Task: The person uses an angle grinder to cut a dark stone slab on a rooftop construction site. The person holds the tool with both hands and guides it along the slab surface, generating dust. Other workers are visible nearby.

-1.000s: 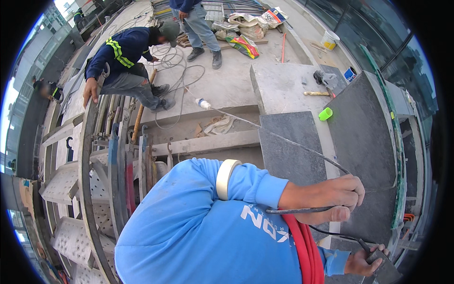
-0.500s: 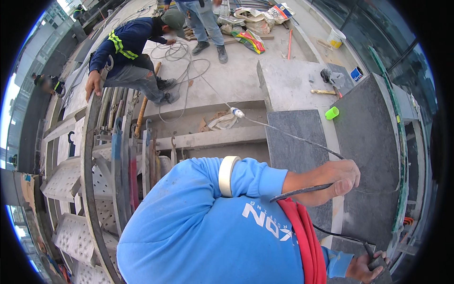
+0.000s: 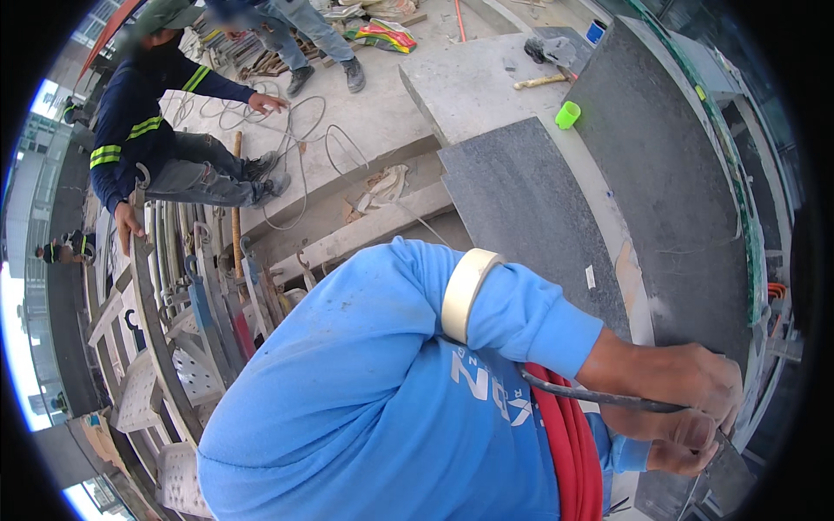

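My left hand (image 3: 695, 378) is closed around a black cable (image 3: 608, 400), which passes across my blue sweatshirt. It is close above my right hand (image 3: 679, 458), at the lower right over the grey slabs. My right hand is closed on a dark grey block-shaped thing (image 3: 728, 479), partly cut off by the dark rim of the picture; its kind cannot be made out. A cream roll of tape (image 3: 467, 293) is worn round my left sleeve. Red cloth (image 3: 575, 451) hangs down the front of my sweatshirt.
Dark grey slabs (image 3: 530, 195) lie ahead, with a hammer (image 3: 540, 82) and a bright green cup (image 3: 567, 115) beyond. Left stand metal scaffold frames (image 3: 161, 334). A co-worker in a navy reflective top (image 3: 143, 126) rests a hand on them; another person's legs (image 3: 304, 35) show behind. Loose cable lies on the concrete.
My left hand has moved down and right with the cable, to my right hand. The view has shifted. The co-worker has straightened up and holds one hand out.
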The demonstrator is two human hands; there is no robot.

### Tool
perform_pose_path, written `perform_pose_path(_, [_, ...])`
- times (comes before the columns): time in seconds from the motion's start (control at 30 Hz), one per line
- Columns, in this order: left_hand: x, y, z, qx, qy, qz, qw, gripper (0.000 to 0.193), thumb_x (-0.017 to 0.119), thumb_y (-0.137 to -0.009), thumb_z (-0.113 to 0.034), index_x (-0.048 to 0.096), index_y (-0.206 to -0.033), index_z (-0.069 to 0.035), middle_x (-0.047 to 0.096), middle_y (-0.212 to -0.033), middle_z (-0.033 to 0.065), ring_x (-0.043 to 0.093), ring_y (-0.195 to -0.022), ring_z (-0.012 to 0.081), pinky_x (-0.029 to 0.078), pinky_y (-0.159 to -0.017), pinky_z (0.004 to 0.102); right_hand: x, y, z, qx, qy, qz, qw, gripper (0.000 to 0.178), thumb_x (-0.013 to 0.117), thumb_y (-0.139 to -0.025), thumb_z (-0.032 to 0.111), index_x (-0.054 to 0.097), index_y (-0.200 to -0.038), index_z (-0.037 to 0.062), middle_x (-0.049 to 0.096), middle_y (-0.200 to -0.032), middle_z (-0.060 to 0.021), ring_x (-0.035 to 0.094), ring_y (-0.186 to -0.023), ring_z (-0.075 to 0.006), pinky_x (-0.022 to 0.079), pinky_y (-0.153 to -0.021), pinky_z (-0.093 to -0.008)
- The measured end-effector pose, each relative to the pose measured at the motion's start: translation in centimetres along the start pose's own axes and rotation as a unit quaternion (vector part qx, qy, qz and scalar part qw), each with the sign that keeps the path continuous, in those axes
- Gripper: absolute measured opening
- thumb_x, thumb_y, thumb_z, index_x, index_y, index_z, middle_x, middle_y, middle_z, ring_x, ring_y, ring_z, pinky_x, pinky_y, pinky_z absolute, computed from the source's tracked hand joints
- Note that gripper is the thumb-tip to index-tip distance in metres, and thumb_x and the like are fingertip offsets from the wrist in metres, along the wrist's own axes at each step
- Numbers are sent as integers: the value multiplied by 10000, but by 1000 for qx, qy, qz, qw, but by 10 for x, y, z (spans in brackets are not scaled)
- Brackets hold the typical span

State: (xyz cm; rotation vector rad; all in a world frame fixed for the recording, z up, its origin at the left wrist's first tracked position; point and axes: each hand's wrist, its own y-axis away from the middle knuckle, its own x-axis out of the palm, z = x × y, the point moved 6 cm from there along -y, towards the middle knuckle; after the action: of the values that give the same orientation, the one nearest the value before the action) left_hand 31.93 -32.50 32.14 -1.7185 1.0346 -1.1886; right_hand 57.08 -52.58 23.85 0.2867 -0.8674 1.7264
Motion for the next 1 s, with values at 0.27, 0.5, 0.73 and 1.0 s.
perform_pose_path(0.27, [-235,132,-100,-168,-403,-264,860,756,261,-1082,-731,524,-932,-38,609,-1348,325,711,-1110,348,581,-998,470,-64,-4,33,-54,189,41,980,730,747,-852,246,471,-1428,-106,643,-1169,-214,665,-902,-279,491,-628,-296])
perform_pose_path(0.5, [-339,313,-137,-460,-682,-148,549,472,454,-1154,-387,660,-1001,9,703,-983,208,691,-916,346,537,-829,424,-62,-12,-4,30,108,81,990,770,748,-834,282,453,-1435,-100,657,-1141,-202,688,-880,-257,514,-586,-276])
perform_pose_path(0.73, [-385,400,-84,-615,-688,152,352,485,823,-884,-241,671,-1290,-23,695,-1212,249,666,-1147,452,553,-1008,514,-34,-9,-41,136,92,151,975,771,729,-841,321,451,-1407,-122,653,-1122,-198,678,-853,-238,525,-555,-277])
perform_pose_path(1.0, [-213,272,41,-605,-385,2,697,457,690,-1042,-361,691,-1307,12,717,-1202,205,712,-1071,324,559,-971,431,19,61,-120,274,176,222,919,693,841,-789,351,573,-1274,-65,696,-919,-135,721,-702,-225,565,-594,-289])
